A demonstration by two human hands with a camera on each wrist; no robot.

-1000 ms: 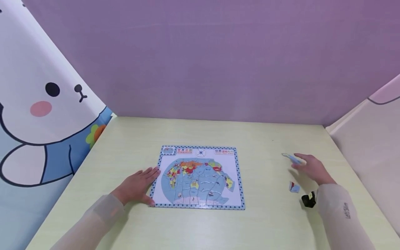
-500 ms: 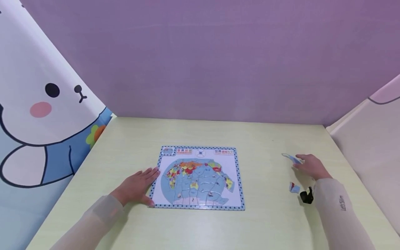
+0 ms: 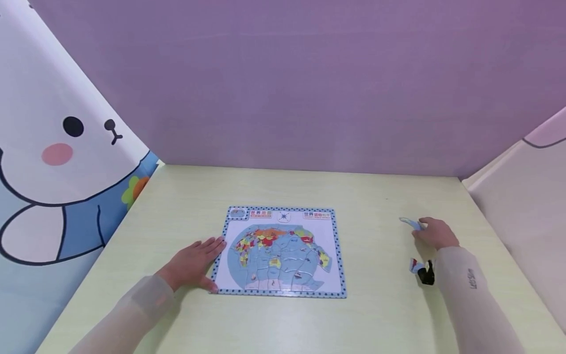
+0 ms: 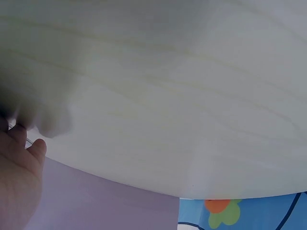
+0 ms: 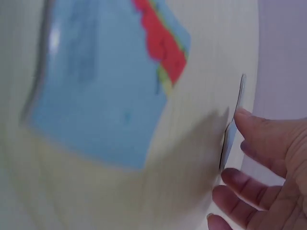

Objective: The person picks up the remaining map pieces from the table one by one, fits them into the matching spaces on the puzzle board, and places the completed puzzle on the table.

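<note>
A world map puzzle board (image 3: pixel 333 280) with a dotted blue border lies on the table, with many map pieces fitted in. My left hand (image 3: pixel 192 263) rests flat along its left edge, fingers extended. On the right, my right hand (image 3: pixel 435 233) has its thumb and index finger on either side of a pale blue puzzle piece (image 3: pixel 411 223), pinching it. The right wrist view shows the thumb at the edge of that piece (image 5: pixel 230 136), close over the table. A second blue piece with a red patch (image 5: pixel 96 105) lies near the right wrist, partly behind a black wrist device in the head view.
The pale wooden table (image 3: pixel 283 324) meets a purple cloth wall (image 3: pixel 283 98) at the back. A cartoon-printed cloth (image 3: pixel 88 172) hangs on the left and a whitish one (image 3: pixel 526 211) on the right. The black wrist device (image 3: pixel 426 273) hangs below the right sleeve.
My right wrist and forearm have shifted left and slightly forward, so the hand covers more of the piece and the wrist device reaches the second one. The left hand and board stay put.
</note>
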